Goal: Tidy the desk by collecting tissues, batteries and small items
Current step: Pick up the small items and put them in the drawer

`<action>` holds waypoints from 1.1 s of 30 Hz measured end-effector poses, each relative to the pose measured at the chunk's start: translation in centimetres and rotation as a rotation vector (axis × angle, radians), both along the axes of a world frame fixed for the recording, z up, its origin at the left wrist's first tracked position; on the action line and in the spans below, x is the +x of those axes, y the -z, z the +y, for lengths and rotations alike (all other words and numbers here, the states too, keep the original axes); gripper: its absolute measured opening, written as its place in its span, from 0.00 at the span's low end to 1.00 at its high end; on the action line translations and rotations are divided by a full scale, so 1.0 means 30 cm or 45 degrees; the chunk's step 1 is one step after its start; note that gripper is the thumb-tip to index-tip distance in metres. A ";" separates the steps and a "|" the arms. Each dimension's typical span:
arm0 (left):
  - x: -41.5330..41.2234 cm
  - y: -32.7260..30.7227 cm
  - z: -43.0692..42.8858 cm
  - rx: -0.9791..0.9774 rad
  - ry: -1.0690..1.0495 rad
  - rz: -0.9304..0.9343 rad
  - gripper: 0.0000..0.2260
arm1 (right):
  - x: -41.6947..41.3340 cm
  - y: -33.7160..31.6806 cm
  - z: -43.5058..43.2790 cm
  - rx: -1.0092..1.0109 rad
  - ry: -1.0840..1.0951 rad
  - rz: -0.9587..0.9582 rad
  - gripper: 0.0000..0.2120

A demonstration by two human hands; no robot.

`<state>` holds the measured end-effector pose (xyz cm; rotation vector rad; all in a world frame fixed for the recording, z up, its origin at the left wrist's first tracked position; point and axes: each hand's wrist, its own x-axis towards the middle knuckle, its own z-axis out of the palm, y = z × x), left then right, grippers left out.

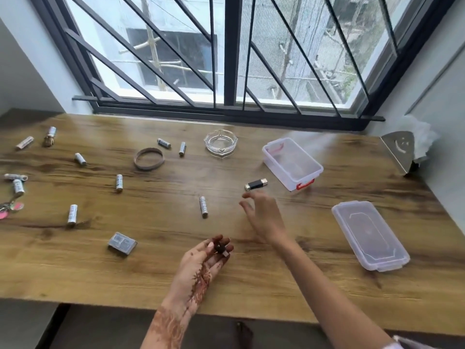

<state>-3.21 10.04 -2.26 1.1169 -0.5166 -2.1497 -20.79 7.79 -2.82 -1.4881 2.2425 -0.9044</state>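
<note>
My left hand lies palm up near the desk's front edge, its fingers curled around a small dark adapter. My right hand hovers open over the desk, fingers spread, just below a black USB stick. Several white batteries lie scattered on the wooden desk, one close to my right hand, others toward the left. A clear plastic box with red clips stands empty at the right; its lid lies apart, nearer me. Crumpled tissue sits in the far right corner.
A glass ashtray and a brown band lie near the window. A small grey box rests left of my left hand. A key ring with pink tags is at the left edge. A metal holder stands far right.
</note>
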 end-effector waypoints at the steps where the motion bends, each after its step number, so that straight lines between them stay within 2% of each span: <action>1: 0.001 0.004 0.000 -0.002 -0.013 0.002 0.11 | -0.033 0.010 -0.041 0.035 -0.005 0.090 0.10; 5: 0.008 0.016 0.007 -0.010 -0.036 0.005 0.12 | -0.122 0.043 -0.144 0.285 -0.152 0.414 0.16; 8: 0.012 0.017 0.005 -0.011 -0.052 0.004 0.12 | -0.140 0.048 -0.160 0.394 -0.206 0.481 0.12; 12: 0.016 0.027 -0.007 0.011 -0.056 0.007 0.12 | -0.149 0.052 -0.136 0.402 -0.219 0.529 0.10; 14: 0.016 0.031 -0.007 0.011 -0.057 0.012 0.12 | -0.127 0.036 -0.099 0.328 -0.212 0.447 0.09; 18: 0.008 0.031 0.000 0.040 -0.075 0.020 0.13 | 0.031 -0.049 0.056 0.023 -0.228 0.053 0.10; 20: 0.004 0.033 0.008 0.045 -0.068 0.031 0.15 | 0.128 -0.085 0.140 -0.037 -0.264 -0.039 0.11; 27: 0.037 0.019 0.073 0.075 -0.013 0.163 0.23 | 0.317 -0.029 0.272 -0.066 -0.236 0.018 0.08; 31: 0.077 0.043 0.135 0.056 0.032 0.095 0.15 | 0.361 -0.009 0.339 -0.115 -0.194 0.044 0.08; 33: 0.103 0.054 0.165 0.069 0.042 0.127 0.15 | 0.385 -0.008 0.383 -0.153 -0.133 -0.050 0.07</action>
